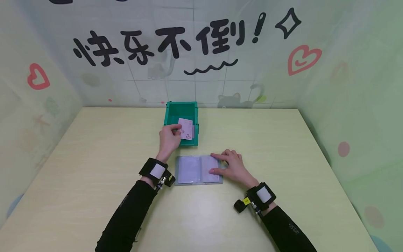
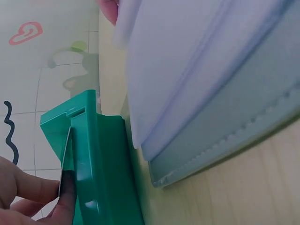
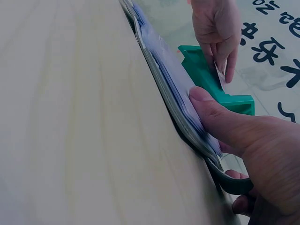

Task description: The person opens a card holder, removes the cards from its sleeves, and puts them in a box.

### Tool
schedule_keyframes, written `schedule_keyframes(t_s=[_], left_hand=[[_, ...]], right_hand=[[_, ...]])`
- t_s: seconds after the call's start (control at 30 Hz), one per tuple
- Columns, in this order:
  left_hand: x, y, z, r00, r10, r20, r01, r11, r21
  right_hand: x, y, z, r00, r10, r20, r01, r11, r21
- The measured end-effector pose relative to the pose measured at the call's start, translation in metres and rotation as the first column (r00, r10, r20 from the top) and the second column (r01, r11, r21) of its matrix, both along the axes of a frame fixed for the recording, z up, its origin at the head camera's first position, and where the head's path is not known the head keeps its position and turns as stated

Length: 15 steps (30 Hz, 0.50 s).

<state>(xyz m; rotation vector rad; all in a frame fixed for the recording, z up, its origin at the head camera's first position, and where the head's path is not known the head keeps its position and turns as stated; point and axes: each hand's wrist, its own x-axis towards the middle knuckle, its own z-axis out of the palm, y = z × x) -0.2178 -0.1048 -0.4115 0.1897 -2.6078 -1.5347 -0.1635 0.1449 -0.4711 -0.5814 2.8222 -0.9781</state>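
A card holder booklet point(image 1: 189, 170) with clear sleeves lies spread open on the table. Pinched at its left edge, a pink card point(image 1: 186, 128) with small printed marks is in my left hand point(image 1: 170, 139), over the near part of a green plastic box point(image 1: 165, 115). The left wrist view shows this card point(image 2: 65, 157) edge-on between thumb and fingers, at the box rim. My right hand point(image 1: 233, 167) is at the booklet's right side. In the right wrist view its thumb point(image 3: 202, 94) presses the sleeves point(image 3: 173, 77), with fingertips point(image 3: 241, 204) curled near the cover's strap point(image 3: 236, 186).
Another pink card point(image 1: 193, 131) shows partly behind the held one, inside the box. The pale wooden table point(image 1: 94, 157) ends at a printed cloth backdrop point(image 1: 195, 84) behind the box, and cloth walls rise on both sides.
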Motion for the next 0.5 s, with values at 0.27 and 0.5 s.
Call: schedule_keyframes(t_s=[0.27, 0.5], left_hand=[[-0.008, 0.008, -0.003, 0.998, -0.016, -0.053, 0.014, 0.999, -0.038], [-0.012, 0.009, -0.008, 0.998, -0.044, -0.054, 0.038, 0.994, -0.105]], right_hand=[[0.002, 0.0, 0.001, 1.0, 0.001, -0.005, -0.001, 1.0, -0.005], [0.002, 0.001, 0.001, 1.0, 0.006, -0.014, -0.006, 1.0, -0.003]])
